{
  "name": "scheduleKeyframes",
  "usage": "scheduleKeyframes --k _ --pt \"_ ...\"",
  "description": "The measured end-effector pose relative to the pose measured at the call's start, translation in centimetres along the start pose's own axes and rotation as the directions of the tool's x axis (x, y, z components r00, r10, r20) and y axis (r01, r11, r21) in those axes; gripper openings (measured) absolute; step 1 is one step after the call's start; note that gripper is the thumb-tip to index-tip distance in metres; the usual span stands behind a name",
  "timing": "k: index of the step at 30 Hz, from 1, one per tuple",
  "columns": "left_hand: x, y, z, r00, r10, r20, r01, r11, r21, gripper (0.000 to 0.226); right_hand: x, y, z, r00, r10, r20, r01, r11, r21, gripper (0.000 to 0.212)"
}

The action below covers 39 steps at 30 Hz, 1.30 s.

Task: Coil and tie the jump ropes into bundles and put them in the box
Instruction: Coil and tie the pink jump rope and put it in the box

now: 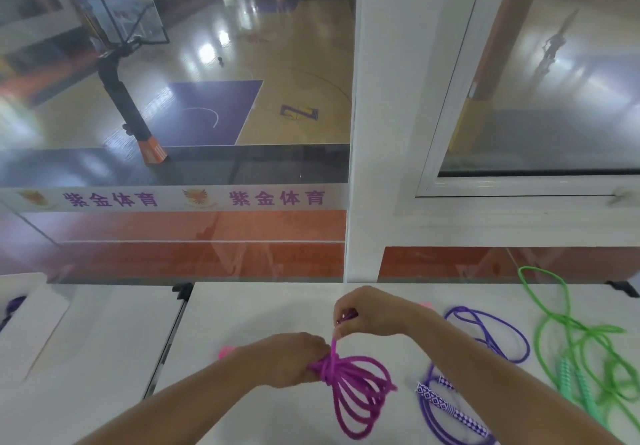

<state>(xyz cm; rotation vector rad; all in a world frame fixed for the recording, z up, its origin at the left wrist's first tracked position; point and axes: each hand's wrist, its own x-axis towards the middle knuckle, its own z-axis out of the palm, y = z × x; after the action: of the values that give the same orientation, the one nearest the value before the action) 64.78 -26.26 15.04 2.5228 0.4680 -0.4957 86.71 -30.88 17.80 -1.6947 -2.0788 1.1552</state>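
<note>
A magenta jump rope is coiled into several loops over the white table. My left hand grips the gathered end of the coil. My right hand, just above it, pinches the rope's free end, which runs taut down to a wrap around the bundle's neck. A pink handle pokes out behind my left wrist. The box stands at the far left, with a bit of purple rope inside.
A loose purple rope with patterned handles lies right of my hands. A green rope with green handles sprawls at the far right. A glass wall looking onto a basketball court rises behind the table's far edge.
</note>
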Motion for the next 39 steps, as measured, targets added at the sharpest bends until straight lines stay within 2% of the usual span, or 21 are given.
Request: scheduleKeyframes --k 2,5,9,12,14,16,18,19,20,21,23,25,27,29,32,33,35,36,37,38,39 --pt "-0.5 0.1 -0.4 0.996 0.007 -0.093 -0.024 0.983 -0.184 0.022 -0.1 1.3 -0.1 0.999 0.036 -0.016 -0.033 0.988 0.152 0.011" --pt "-0.9 -0.3 -0.7 0.963 -0.156 -0.22 0.031 0.873 -0.486 0.02 -0.1 4.3 0.5 0.998 0.033 -0.057 -0.017 0.966 0.257 0.01" --pt "-0.7 0.2 -0.4 0.945 -0.294 -0.141 0.024 0.496 -0.868 0.019 -0.3 3.8 2.6 0.992 0.124 -0.001 -0.11 0.882 0.458 0.012" --pt "-0.1 0.7 -0.4 0.916 -0.394 -0.08 -0.026 0.139 -0.99 0.023 0.2 2.3 3.7 0.988 0.151 -0.008 -0.138 0.923 0.359 0.023" --pt "0.3 0.3 -0.4 0.865 -0.502 -0.029 -0.025 0.014 -1.0 0.024 0.2 1.8 4.0 0.985 0.174 0.015 -0.169 0.927 0.334 0.024" --pt "0.7 -0.7 0.0 0.793 -0.609 0.018 -0.002 -0.032 -0.999 0.023 -0.2 1.6 4.4 0.977 0.207 0.06 -0.215 0.932 0.292 0.024" --pt "0.9 -2.2 0.5 0.732 -0.679 0.05 0.053 -0.017 -0.998 0.02 -0.5 1.5 4.6 0.971 0.231 0.055 -0.237 0.954 0.183 0.022" --pt "0.9 -2.8 0.8 0.722 -0.69 0.044 0.099 0.04 -0.994 0.018 -0.5 1.4 4.5 0.975 0.22 0.045 -0.223 0.969 0.103 0.022" --pt "0.9 -3.3 1.1 0.723 -0.691 0.013 0.17 0.16 -0.972 0.015 -0.5 1.1 4.4 0.98 0.19 0.049 -0.191 0.981 0.019 0.023" --pt "0.9 -3.8 1.5 0.726 -0.686 -0.048 0.263 0.341 -0.903 0.013 -0.5 0.6 4.2 0.984 0.167 0.065 -0.164 0.985 -0.049 0.023" --pt "1.0 -4.2 2.1 0.757 -0.619 -0.207 0.419 0.704 -0.573 0.014 -0.4 -0.4 3.7 0.988 0.118 0.1 -0.096 0.974 -0.206 0.026" --pt "1.3 -4.5 2.5 0.813 -0.521 -0.259 0.447 0.844 -0.295 0.015 -0.3 -1.3 2.8 0.996 0.043 0.077 -0.006 0.909 -0.417 0.029" --pt "1.2 -3.9 1.9 0.868 -0.466 -0.173 0.452 0.885 -0.115 0.022 0.3 -1.1 2.1 0.996 -0.072 0.059 0.093 0.811 -0.578 0.026" --pt "1.0 -3.2 0.9 0.928 -0.372 -0.003 0.372 0.928 0.014 0.025 0.7 -0.5 1.6 0.983 -0.172 0.061 0.171 0.757 -0.63 0.022" --pt "0.6 -1.4 -0.6 0.97 -0.144 0.196 0.141 0.99 0.028 0.015 1.6 2.2 1.7 0.922 -0.388 -0.001 0.265 0.632 -0.728 0.026" --pt "0.5 -0.8 -1.0 0.972 -0.085 0.219 0.092 0.996 -0.02 0.013 1.5 2.5 1.8 0.916 -0.4 -0.018 0.27 0.65 -0.711 0.027" --pt "0.1 0.0 -1.5 0.986 -0.015 0.167 0.047 0.98 -0.191 0.018 1.7 3.5 3.0 0.911 -0.408 -0.064 0.306 0.771 -0.558 0.025" --pt "-0.1 0.2 -1.5 0.994 -0.008 0.111 0.043 0.948 -0.317 0.02 1.4 3.3 3.6 0.933 -0.354 -0.07 0.317 0.896 -0.31 0.024" --pt "-0.3 0.4 -1.4 0.998 -0.039 0.05 0.058 0.875 -0.48 0.018 0.9 2.8 4.0 0.961 -0.271 -0.053 0.271 0.963 -0.012 0.027" --pt "-0.5 0.5 -1.4 0.994 -0.11 0.001 0.083 0.742 -0.665 0.013 0.8 3.1 4.6 0.973 -0.217 -0.079 0.228 0.956 0.185 0.033" --pt "-0.5 0.6 -1.3 0.979 -0.199 -0.035 0.085 0.566 -0.82 0.01 0.5 3.1 4.8 0.99 -0.096 -0.103 0.113 0.978 0.175 0.036"
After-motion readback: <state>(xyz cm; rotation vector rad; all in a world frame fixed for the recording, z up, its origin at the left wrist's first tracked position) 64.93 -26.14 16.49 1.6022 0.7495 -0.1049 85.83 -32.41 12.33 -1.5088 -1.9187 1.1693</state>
